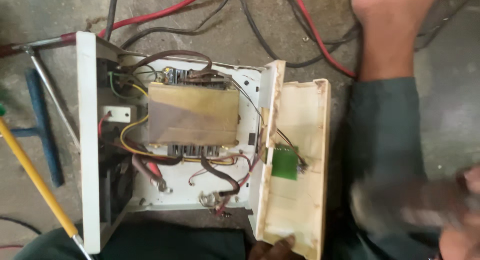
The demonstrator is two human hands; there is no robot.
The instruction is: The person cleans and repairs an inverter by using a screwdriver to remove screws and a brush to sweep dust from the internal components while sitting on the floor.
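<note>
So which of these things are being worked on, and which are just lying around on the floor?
Being worked on:
- open white casing
- brown transformer inside it
- loose front panel with the small green circuit board
- a hand touching the panel's lower edge

Lying about:
- yellow-handled tool
- blue-handled tool
- red and black cables

The other hand is too blurred to judge.

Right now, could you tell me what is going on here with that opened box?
A person sits on the floor over an opened white casing with a transformer and loose wires inside. Fingertips, seemingly the left hand's, touch the bottom edge of the front panel, which carries a small green board. The right hand is blurred off to the side; its grip is unclear.
</note>
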